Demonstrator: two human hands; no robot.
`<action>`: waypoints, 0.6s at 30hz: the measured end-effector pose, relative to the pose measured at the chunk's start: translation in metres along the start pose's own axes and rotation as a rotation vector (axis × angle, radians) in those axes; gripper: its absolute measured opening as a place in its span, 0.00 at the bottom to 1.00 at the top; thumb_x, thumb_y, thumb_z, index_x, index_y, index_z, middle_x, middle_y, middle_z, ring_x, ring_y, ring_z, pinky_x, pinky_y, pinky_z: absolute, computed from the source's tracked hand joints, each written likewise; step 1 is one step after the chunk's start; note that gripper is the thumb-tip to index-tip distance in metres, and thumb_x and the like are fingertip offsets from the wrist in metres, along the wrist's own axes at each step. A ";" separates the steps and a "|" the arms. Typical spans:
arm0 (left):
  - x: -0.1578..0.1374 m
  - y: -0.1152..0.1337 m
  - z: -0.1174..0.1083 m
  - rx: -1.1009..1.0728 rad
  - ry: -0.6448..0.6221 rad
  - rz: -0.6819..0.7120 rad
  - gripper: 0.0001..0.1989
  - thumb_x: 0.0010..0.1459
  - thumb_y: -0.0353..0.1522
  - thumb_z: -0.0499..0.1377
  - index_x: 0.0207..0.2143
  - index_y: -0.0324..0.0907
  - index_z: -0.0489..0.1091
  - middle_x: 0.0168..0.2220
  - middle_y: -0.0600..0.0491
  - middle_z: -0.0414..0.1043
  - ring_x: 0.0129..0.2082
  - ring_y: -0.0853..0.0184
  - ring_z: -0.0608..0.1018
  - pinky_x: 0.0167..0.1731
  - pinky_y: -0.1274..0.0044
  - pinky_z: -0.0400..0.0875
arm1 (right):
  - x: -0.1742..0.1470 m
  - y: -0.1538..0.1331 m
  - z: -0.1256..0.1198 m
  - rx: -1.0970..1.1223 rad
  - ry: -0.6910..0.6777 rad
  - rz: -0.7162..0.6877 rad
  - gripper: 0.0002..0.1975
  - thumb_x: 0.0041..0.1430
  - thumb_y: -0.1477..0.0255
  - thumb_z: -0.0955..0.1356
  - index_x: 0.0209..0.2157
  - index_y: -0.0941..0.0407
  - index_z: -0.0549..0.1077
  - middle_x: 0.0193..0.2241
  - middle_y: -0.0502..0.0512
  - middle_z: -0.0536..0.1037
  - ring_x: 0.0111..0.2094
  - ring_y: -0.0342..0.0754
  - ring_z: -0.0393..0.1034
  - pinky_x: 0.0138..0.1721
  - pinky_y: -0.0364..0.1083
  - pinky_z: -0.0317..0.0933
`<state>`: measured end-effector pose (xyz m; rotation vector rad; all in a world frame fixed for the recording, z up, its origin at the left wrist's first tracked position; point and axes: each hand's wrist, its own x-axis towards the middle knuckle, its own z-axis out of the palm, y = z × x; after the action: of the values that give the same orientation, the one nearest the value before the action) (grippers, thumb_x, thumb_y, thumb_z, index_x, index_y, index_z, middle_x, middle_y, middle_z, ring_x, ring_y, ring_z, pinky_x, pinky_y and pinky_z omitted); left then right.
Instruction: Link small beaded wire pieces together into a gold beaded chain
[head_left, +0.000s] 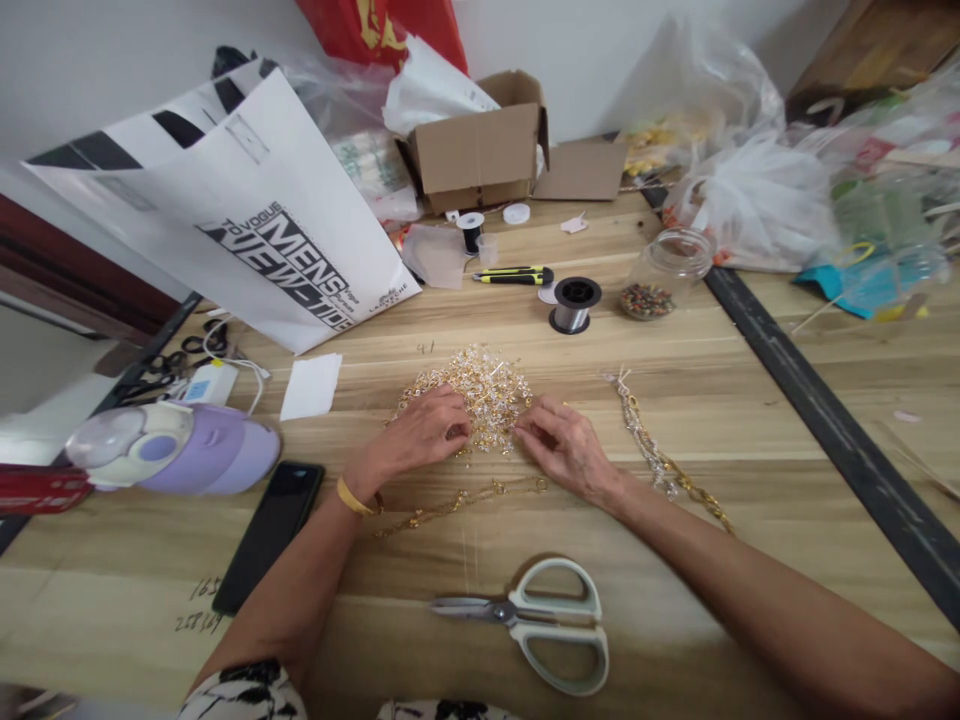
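Note:
A heap of small gold and clear beads (491, 385) lies in the middle of the wooden table (780, 420). At its left front edge is my left hand (429, 430), fingers curled and thumb closed against them. Across from it, my right hand (564, 446) is pinched at the heap's right edge. Whatever is between the fingertips of either hand is too small to make out. A gold chain (465, 497) lies in front of the heap. To the right of my right hand are gold and silver chains (660, 455).
Scissors (525, 615) lie near the front. A phone (270, 535) and a purple bottle (180, 447) are at left. Behind the heap stand a wire spool (574, 305), a yellow cutter knife (514, 275), a bead jar (664, 275), a cardboard box (480, 155) and a white bag (247, 210).

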<state>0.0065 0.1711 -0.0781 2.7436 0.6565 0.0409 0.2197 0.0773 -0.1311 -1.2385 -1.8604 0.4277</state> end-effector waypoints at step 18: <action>0.000 0.006 -0.001 0.055 -0.012 0.031 0.08 0.58 0.26 0.55 0.26 0.39 0.71 0.29 0.51 0.69 0.36 0.64 0.67 0.38 0.73 0.61 | 0.000 0.000 0.000 0.005 -0.004 0.007 0.05 0.61 0.75 0.63 0.31 0.56 0.70 0.28 0.53 0.70 0.28 0.45 0.64 0.31 0.44 0.58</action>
<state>0.0095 0.1663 -0.0756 2.8045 0.6202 0.0145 0.2196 0.0774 -0.1305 -1.2418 -1.8576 0.4382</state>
